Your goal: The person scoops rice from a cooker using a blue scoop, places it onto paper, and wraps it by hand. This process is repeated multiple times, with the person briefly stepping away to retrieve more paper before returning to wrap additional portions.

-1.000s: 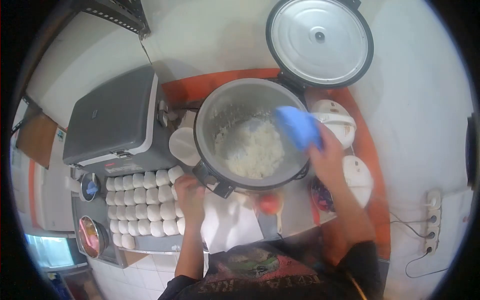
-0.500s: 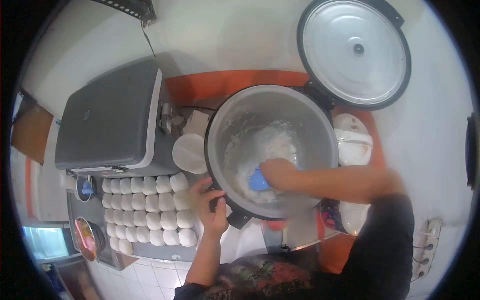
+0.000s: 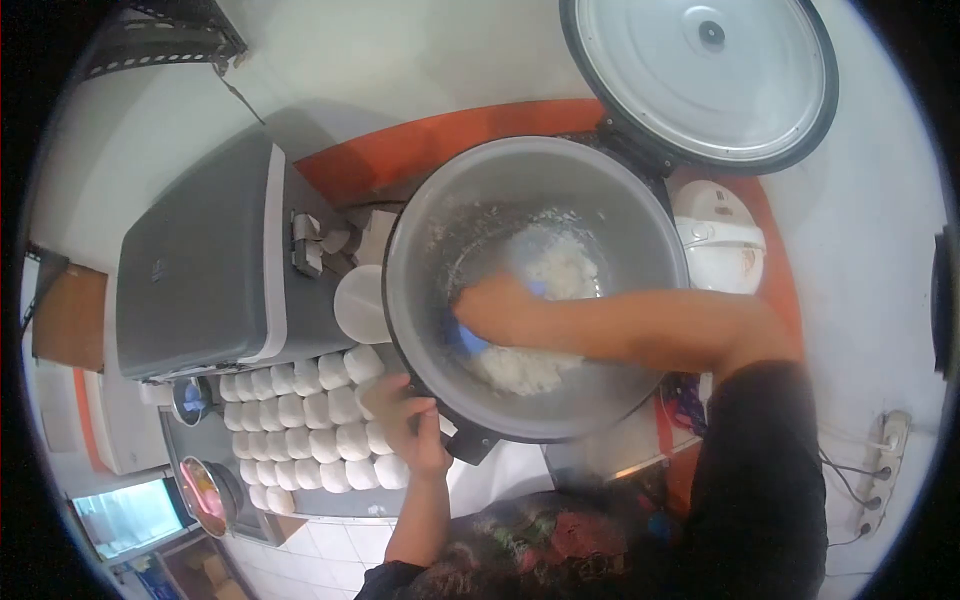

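A large rice cooker (image 3: pixel 640 150) stands with its lid raised, and cooked white rice (image 3: pixel 530 370) lies in clumps on the bottom and lower wall of its pot. My right hand (image 3: pixel 500 308) is deep inside the pot, fingers wrapped round a blue scoop (image 3: pixel 468 338); most of the scoop is hidden by the hand, so its full shape does not show. At the near left rim, my left hand (image 3: pixel 418 430) has its fingers curled round the cooker's dark side handle, thumb apart from the fingers. Rows of rounded white rice bundles (image 3: pixel 322 443) lie on the counter to the left.
The open lid (image 3: pixel 710 90) leans up against the wall. A grey cool box (image 3: pixel 200 260) and a white round container (image 3: pixel 358 303) stand left of the cooker. A smaller white rice cooker (image 3: pixel 718 240) stands right. Bowls sit at far left; a power strip (image 3: pixel 885 470) hangs right.
My right hand has moved left and up inside the pot with the blue scoop, baring more rice below it. My left hand stays at the handle. The camera view has shifted slightly.
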Action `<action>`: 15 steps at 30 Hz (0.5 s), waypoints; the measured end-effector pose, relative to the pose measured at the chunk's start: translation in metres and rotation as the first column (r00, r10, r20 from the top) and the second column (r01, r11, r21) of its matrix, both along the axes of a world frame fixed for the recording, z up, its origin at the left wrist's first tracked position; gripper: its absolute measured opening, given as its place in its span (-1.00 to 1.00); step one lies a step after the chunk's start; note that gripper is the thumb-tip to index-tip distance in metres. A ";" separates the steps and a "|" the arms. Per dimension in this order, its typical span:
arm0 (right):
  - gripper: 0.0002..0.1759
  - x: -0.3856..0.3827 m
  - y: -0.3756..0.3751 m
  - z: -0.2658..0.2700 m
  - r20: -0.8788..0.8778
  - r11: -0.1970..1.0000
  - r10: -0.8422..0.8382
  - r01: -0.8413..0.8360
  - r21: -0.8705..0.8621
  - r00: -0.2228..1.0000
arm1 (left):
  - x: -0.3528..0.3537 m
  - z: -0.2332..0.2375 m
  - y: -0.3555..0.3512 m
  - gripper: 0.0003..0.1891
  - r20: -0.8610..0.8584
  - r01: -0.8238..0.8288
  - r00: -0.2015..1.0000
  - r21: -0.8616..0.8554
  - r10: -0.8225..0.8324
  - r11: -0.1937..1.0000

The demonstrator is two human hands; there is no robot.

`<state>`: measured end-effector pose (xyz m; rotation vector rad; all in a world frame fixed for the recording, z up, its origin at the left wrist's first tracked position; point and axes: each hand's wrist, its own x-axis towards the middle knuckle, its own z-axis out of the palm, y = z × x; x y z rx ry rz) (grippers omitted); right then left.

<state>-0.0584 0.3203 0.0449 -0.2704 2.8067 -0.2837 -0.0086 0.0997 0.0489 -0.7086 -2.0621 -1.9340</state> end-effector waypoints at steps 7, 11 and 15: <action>-0.73 -0.001 0.016 0.009 0.190 1.000 -0.025 0.026 -0.001 0.981 | 0.000 -0.003 -0.001 -0.91 0.000 -0.019 1.000 -0.001 0.019 1.000; -0.69 0.021 -0.003 0.004 0.290 0.998 -0.064 0.069 -0.008 0.955 | 0.002 -0.004 0.002 -0.92 0.017 -0.014 1.000 0.074 0.013 0.997; -0.74 0.051 0.006 0.002 0.392 0.989 -0.079 0.121 -0.085 0.917 | 0.001 -0.004 0.001 -0.92 0.004 -0.024 1.000 0.093 0.024 0.995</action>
